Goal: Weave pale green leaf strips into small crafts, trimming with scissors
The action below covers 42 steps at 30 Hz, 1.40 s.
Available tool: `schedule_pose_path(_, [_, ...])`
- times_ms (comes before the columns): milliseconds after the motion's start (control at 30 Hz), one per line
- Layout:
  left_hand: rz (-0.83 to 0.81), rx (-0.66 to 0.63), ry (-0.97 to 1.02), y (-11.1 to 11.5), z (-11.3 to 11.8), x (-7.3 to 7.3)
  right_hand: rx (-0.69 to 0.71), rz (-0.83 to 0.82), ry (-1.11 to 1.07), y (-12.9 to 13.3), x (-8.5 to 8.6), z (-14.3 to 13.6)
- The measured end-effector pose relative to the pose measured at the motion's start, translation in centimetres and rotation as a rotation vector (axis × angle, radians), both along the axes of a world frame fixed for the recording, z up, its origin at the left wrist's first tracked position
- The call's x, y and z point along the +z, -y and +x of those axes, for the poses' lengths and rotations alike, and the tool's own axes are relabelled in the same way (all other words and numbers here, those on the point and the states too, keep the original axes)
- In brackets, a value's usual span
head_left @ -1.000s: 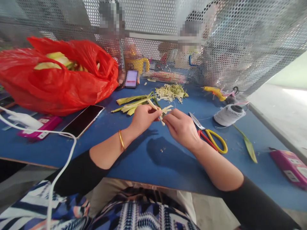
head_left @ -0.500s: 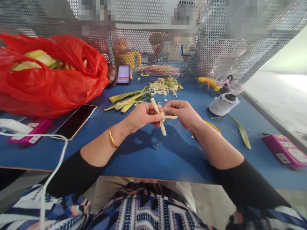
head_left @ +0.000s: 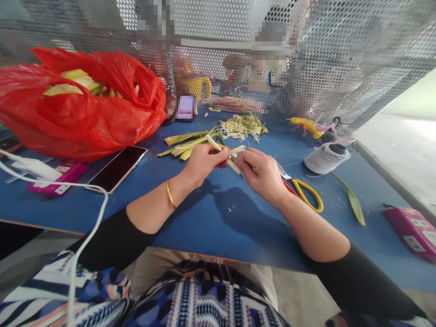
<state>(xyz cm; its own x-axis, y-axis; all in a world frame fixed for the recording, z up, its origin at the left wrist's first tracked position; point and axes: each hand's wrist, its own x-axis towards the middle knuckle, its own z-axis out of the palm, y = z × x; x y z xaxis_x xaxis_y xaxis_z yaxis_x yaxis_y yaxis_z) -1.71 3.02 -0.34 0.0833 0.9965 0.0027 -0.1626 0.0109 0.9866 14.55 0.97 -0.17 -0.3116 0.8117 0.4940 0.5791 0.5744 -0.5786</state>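
The left hand (head_left: 201,162) pinches crossed pale leaf strips (head_left: 213,143) above the blue bench (head_left: 197,227); the right hand (head_left: 262,172), fingers curled, is just beside their lower end, its hold unclear; behind them lie yellow-green leaves (head_left: 184,149) and a heap of shredded scraps (head_left: 243,127). On the left a red bag (head_left: 116,118) sits behind a dark phone (head_left: 119,170); on the right, scissors (head_left: 294,181) lie partly behind the right hand, near a white thread spool (head_left: 323,160), with a single leaf (head_left: 354,206) and a purple box (head_left: 412,231) farther out.

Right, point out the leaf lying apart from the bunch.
The single leaf at far right, its stalk by the white spool; the others form the bunch beyond the left hand.
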Motion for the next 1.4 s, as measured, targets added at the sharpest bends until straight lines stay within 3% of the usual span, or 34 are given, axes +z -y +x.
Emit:
schedule_pose_path(67, [0.009,0.008,-0.028,0.1,0.1,0.0,0.047,0.135,0.106,0.4,0.3,0.0])
schedule_pose_path(200, [0.017,0.003,-0.062,0.1,0.2,-0.3,0.148,0.225,0.201,0.6,0.2,-0.1])
schedule_pose_path(333, [0.019,-0.046,-0.065,0.1,0.1,-0.4,0.18,0.221,0.196,0.4,0.4,0.2])
schedule_pose_path(533, [-0.064,-0.267,-0.107,-0.1,-0.5,-0.3,0.132,0.138,0.057,-0.1,1.4,1.3])
schedule_pose_path(667, [-0.107,-0.435,-0.124,0.4,-0.4,-0.4,0.083,-0.023,-0.049,-1.0,1.4,2.0])
schedule_pose_path(833, [-0.087,-0.536,-0.062,0.7,-0.4,-0.6,0.138,-0.447,-0.3,-2.0,-0.1,1.7])
schedule_pose_path(967, [-0.05,-0.486,0.02,0.4,-0.4,-0.4,0.119,-0.679,-0.577,-2.1,-1.0,0.8])
schedule_pose_path(1100, [-0.032,-0.348,0.055,0.2,-0.4,-0.1,0.13,-0.789,-0.677,-2.0,-1.7,0.2])
schedule_pose_path(1167, [-0.037,-0.254,0.067,0.0,-0.3,-0.1,0.105,-0.747,-0.638,-1.9,-1.9,0.1])
schedule_pose_path(1233, [-0.037,-0.168,0.068,-0.1,-0.3,-0.1,0.049,-0.606,-0.515,-1.8,-2.1,0.0])
schedule_pose_path(1400, [-0.007,-0.02,-0.01,-0.3,0.0,-0.2,-0.037,-0.01,-0.061,-0.9,-1.4,0.1])
